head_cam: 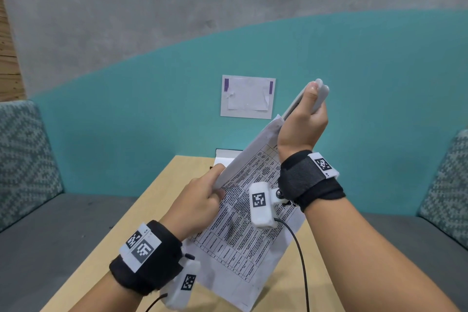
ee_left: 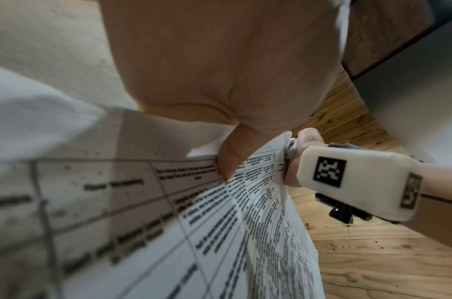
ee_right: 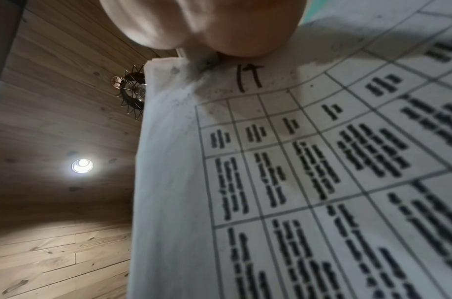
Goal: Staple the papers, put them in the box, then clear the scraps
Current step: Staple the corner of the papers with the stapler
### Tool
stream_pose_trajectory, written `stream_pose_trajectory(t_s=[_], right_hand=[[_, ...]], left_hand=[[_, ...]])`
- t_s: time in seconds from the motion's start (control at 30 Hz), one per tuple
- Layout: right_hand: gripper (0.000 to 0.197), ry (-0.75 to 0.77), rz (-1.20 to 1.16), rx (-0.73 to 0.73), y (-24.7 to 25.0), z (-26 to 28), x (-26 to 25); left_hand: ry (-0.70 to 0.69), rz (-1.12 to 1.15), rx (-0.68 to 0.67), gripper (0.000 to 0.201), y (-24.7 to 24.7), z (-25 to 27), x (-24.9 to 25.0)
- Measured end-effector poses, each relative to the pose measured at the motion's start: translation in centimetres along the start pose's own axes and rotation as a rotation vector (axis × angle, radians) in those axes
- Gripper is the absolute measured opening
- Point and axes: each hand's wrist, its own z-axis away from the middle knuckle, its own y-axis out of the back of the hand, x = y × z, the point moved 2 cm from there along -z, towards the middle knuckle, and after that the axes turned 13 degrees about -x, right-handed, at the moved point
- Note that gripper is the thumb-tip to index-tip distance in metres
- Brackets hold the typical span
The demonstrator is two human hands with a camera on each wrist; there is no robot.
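**Stapling the top corner of the papers**

The person holds the papers (head_cam: 243, 213) up in the air over the near part of the tabletop (head_cam: 162, 210). The left hand (head_cam: 200, 200) pinches the left edge of the sheets, thumb on the printed side and fingers behind. The right hand (head_cam: 301, 121) is wrapped tight round a pale stapler (head_cam: 321, 96), and the stapler's mouth sits at the far top corner of the papers.

I think this is the stapling step. To do it well, the sheets should be lined up flat at that corner, with the corner pushed well into the stapler's mouth. The left hand should keep them from sliding. Then one firm squeeze should do it. I cannot tell if a staple is in yet.

The papers are tilted. Their long side runs from the near bottom edge, low by the tabletop, up and away to the far right corner at the stapler. The printed side faces the person.

A white box (head_cam: 225, 156) sits at the far end of the tabletop, partly hidden behind the papers.
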Motion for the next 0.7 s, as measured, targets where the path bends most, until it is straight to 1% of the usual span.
stream_pose_trajectory(t_s=[0.1,0.17,0.33,0.43,0.53,0.7], right_hand=[[0.028,0.029,-0.025,-0.011,-0.1,-0.1,0.1],[0.033,0.034,-0.048,-0.015,-0.1,-0.2,0.3],[0.027,0.016,-0.035,-0.049,-0.2,-0.5,0.9],[0.036,0.006,-0.055,-0.111,-0.5,-0.6,1.1],[0.043,-0.061,-0.060,-0.154,-0.5,-1.0,1.1],[0.027,-0.104,-0.055,0.008,1.0,-1.8,1.6]], left_hand=[[-0.002,0.009,-0.001,0.028,-0.1,-0.1,-0.1],[-0.001,0.008,0.001,0.030,-0.2,-0.2,-0.3],[0.006,-0.004,-0.003,0.028,-0.2,-0.3,-0.4],[0.018,0.006,0.005,0.031,-0.1,-0.4,-0.6],[0.044,-0.002,0.016,0.032,0.2,-0.6,-1.0],[0.132,-0.020,0.028,0.030,1.4,-0.6,-2.5]])
